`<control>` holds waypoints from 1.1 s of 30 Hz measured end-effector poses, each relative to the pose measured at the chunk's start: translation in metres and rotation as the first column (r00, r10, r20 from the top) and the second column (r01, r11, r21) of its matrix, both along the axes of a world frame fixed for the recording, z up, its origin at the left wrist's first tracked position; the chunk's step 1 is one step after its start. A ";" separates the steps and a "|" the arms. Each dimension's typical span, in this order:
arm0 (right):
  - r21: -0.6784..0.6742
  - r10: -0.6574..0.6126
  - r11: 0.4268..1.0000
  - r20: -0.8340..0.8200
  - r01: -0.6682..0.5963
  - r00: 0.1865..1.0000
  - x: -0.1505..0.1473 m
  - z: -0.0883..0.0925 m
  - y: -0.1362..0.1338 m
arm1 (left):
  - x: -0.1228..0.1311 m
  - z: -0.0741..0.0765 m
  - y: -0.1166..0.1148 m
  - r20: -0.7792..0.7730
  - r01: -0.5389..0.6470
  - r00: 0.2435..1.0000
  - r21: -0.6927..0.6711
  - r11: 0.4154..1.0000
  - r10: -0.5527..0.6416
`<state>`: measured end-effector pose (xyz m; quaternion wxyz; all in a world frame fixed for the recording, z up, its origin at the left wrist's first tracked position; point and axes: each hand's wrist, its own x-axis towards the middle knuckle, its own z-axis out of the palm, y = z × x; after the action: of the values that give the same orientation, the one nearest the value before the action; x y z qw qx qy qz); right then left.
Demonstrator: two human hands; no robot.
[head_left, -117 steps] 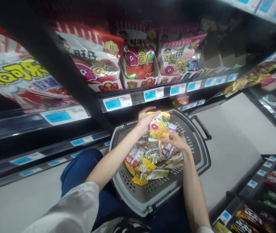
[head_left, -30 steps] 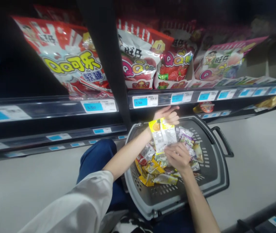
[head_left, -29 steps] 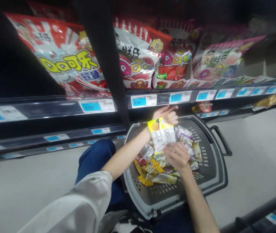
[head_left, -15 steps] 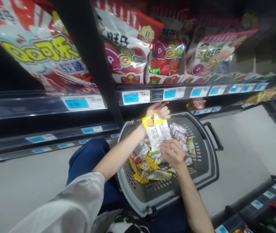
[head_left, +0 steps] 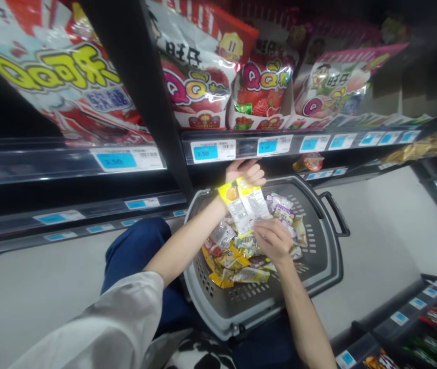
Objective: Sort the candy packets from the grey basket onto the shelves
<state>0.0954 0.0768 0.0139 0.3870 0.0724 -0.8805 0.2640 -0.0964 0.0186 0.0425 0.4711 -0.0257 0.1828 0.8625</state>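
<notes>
The left hand [head_left: 246,172] has its grip closed on the top edge of two packets [head_left: 243,207], printed backs facing the camera. The right hand [head_left: 274,241] pinches their lower end. The packets are held above a grey basket [head_left: 330,256] of loose sweets, just below the shelf [head_left: 249,149] of candy bags [head_left: 264,92].

Head-worn view, facing forward and down
It looks from close above the left hand [head_left: 246,172] and right hand [head_left: 274,239] at centre, over a grey basket [head_left: 241,305]; the snack shelf [head_left: 246,149] fills 12 o'clock, and the floor [head_left: 388,225] is at 3 o'clock.
</notes>
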 end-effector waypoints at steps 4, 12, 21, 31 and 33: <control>0.022 0.012 1.000 0.003 -0.012 1.000 0.001 -0.001 0.001 | 0.000 0.001 -0.001 -0.017 -0.006 1.000 0.041 0.999 0.007; -0.007 -0.012 1.000 0.064 0.012 0.998 0.002 -0.003 0.002 | 0.001 0.003 -0.001 0.003 -0.019 1.000 -0.005 1.000 0.019; -0.045 0.002 0.999 0.078 0.002 0.997 0.002 -0.005 0.003 | -0.001 -0.001 0.000 -0.029 -0.017 0.999 0.028 0.999 0.018; -0.468 -0.310 0.843 -0.018 0.266 0.951 0.000 -0.009 0.006 | 0.000 0.004 0.018 -0.130 0.019 0.991 -0.090 0.996 -0.030; -0.618 -0.404 0.701 0.066 0.355 0.912 -0.002 -0.009 0.008 | 0.002 0.000 0.023 -0.162 -0.038 0.987 -0.120 0.992 0.018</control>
<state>0.0939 0.0853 0.0051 0.4676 -0.2313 -0.7255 0.4489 -0.0949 0.0412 0.0422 0.4401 0.0122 0.2724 0.8556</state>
